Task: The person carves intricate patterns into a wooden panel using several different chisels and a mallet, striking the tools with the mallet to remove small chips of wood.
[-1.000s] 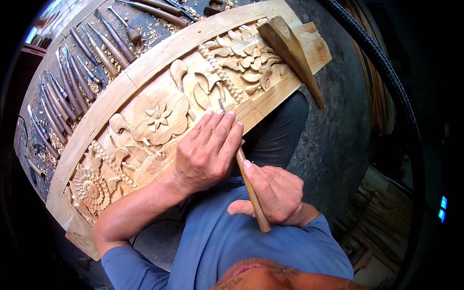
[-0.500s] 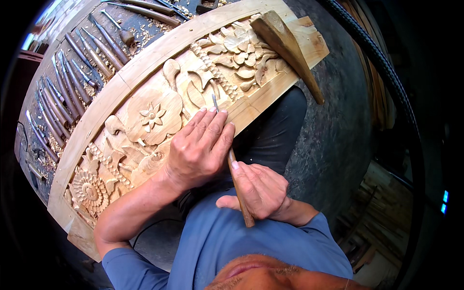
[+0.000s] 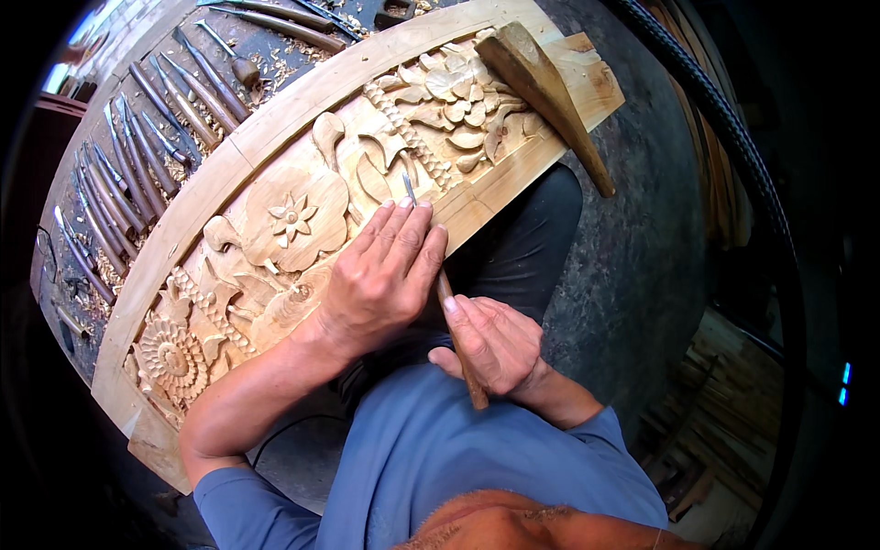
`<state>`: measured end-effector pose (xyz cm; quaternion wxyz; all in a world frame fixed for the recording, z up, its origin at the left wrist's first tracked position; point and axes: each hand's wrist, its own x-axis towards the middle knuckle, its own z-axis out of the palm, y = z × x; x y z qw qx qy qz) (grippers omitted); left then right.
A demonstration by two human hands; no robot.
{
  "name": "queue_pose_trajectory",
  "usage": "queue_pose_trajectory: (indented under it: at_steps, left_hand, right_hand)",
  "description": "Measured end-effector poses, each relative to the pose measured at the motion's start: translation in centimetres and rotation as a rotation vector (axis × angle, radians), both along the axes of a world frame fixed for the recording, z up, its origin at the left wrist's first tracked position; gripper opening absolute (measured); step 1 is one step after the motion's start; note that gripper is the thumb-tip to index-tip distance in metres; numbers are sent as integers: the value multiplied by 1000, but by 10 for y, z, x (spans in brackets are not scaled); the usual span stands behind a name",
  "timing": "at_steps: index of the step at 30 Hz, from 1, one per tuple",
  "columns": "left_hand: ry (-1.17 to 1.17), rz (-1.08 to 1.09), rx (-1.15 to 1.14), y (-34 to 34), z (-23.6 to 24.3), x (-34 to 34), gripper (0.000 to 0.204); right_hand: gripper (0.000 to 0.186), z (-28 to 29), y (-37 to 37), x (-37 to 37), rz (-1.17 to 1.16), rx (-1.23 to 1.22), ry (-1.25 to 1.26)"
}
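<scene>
A long wooden panel [image 3: 246, 154] carved in relief with flowers, leaves and scrolls lies slantwise in front of me. My left hand [image 3: 383, 266] rests over its near edge, fingers closed on the front of a carving chisel [image 3: 446, 290]. The narrow metal tip shows just past the fingertips, at the carved stems. Lower down, my right hand [image 3: 495, 344] grips the wooden handle, its butt end sticking out below the palm. Part of the shaft is hidden beneath my left fingers. A wooden mallet [image 3: 550, 92] lies across the panel's right end, touched by neither hand.
Several chisels and gouges [image 3: 137, 165] lie in a row beyond the panel at the left, among wood shavings. More tools [image 3: 280, 26] lie at the far edge. A thick dark cable [image 3: 724, 110] curves down on the right. Wood pieces [image 3: 706, 431] lie at the lower right.
My right hand and the chisel's handle have shifted slightly up and forward, toward the panel. My left hand stays nearly in place. The mallet has not moved.
</scene>
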<state>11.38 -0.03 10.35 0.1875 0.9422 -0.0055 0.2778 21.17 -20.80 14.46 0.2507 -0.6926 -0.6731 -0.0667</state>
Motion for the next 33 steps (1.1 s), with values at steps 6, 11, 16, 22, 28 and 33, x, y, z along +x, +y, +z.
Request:
queue_pose_trajectory:
  at_steps: [6,11,16,22,28,33]
  left_hand:
    - [31,28,-10,-4,-4,2,40]
    - [-27,67,-10,-8,-17,6,40]
    - [-41,47,-29,-5,-18,6,41]
    - [-14,78,-52,-6,-20,9,42]
    - [32,35,-58,-3,-10,6,44]
    - [35,61,-60,-4,-13,8,47]
  right_hand:
    - [51,-11,-2,7,11,18,-16]
    - [48,0,2,8,-7,12,42]
    - [41,14,6,10,-27,7,107]
    - [37,8,8,16,-27,3,128]
    - [37,15,4,22,-26,-4,177]
    - [38,12,6,24,-22,7,178]
